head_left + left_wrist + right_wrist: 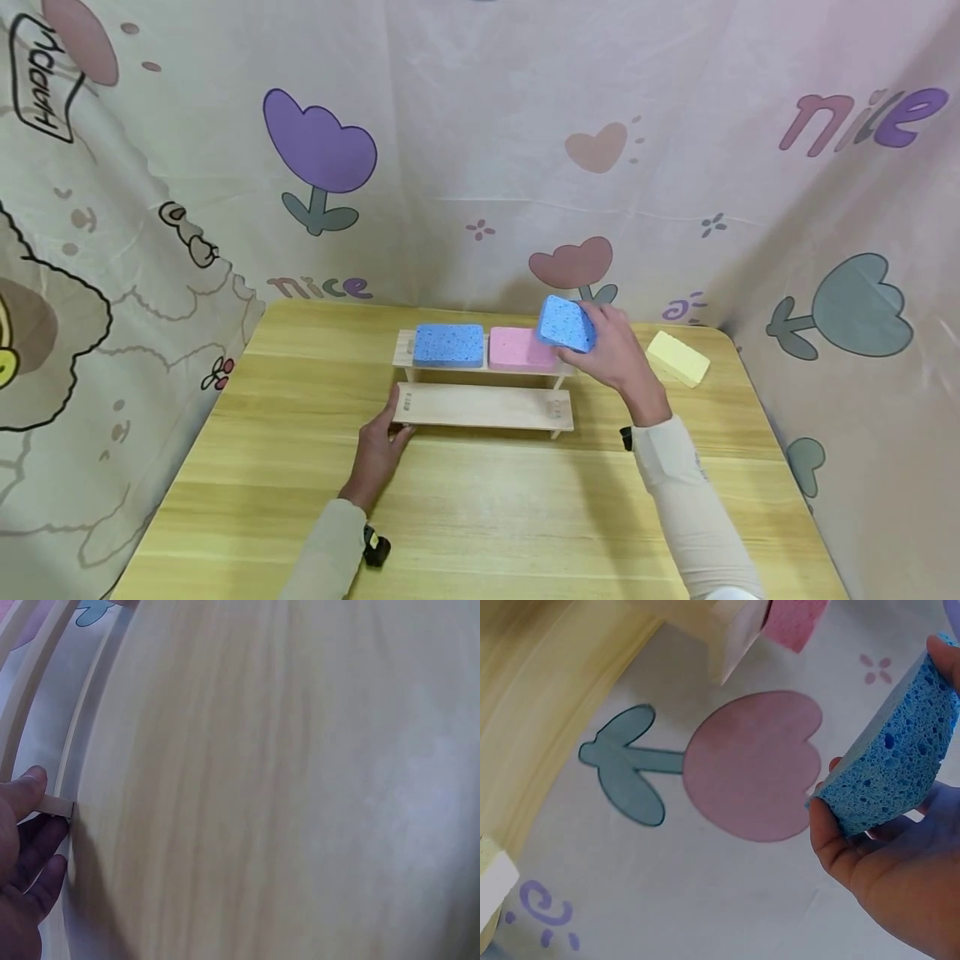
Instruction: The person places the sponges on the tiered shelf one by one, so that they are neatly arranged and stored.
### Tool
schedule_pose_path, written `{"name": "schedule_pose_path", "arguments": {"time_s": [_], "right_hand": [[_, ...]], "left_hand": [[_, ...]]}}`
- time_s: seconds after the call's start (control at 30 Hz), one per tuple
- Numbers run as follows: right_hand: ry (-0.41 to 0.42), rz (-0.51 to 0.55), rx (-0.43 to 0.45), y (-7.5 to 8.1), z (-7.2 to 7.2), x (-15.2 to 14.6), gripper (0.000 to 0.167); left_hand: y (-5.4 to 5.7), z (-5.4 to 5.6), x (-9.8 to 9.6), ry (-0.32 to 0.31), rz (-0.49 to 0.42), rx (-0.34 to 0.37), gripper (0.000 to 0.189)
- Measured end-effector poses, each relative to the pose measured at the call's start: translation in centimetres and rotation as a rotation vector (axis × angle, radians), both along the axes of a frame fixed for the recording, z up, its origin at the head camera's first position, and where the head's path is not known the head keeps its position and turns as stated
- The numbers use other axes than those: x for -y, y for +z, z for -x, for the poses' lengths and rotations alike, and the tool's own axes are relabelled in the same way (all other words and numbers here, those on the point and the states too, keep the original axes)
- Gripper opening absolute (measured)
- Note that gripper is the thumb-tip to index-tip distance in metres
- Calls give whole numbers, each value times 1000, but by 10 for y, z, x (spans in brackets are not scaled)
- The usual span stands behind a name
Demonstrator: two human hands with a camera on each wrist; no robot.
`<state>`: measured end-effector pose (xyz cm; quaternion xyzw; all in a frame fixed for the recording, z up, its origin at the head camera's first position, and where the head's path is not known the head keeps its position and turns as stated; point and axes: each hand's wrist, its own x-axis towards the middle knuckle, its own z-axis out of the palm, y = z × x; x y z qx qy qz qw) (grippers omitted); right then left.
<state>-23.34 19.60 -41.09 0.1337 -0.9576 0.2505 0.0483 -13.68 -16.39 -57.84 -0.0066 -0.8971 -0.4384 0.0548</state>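
My right hand holds a blue sponge above the right end of a two-step wooden rack. In the right wrist view the sponge is tilted, gripped between thumb and fingers. On the rack's upper step lie another blue sponge and, to its right, a pink sponge, partly hidden behind the held one. At the lower step's left end my left hand pinches the rack. The left wrist view shows that hand's thumb and fingers around a small wooden leg.
A yellow sponge lies on the wooden table to the right of the rack. Printed cloth hangs behind the table and along both sides.
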Motion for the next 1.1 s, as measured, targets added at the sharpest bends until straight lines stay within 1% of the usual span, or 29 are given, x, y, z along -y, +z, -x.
{"name": "schedule_pose_path", "arguments": {"time_s": [0.23, 0.4, 0.5, 0.6, 0.7, 0.8, 1.0, 1.1], "right_hand": [[44, 29, -39, -1, -7, 20, 85], [62, 46, -56, -3, -12, 37, 83], [85, 45, -72, -3, -14, 48, 81], [102, 58, -69, -4, -18, 59, 79], [109, 70, -58, -6, -22, 68, 78], [122, 75, -64, -8, -27, 77, 79], [165, 59, -142, -13, -36, 94, 79], [173, 49, -156, -16, -40, 102, 78]], "left_hand": [[-1, 1, 1, 0, 6, -19, 79], [-2, 1, 1, -2, -14, 5, 80], [-2, 0, 1, -2, -18, 1, 80], [-3, 0, 1, 0, -18, -17, 80], [-4, 0, 0, -1, -17, -25, 80], [-5, 0, 0, -1, -21, -24, 80], [-5, 1, 0, 4, -13, -24, 79], [-3, 0, 1, 10, -16, -15, 79]]}}
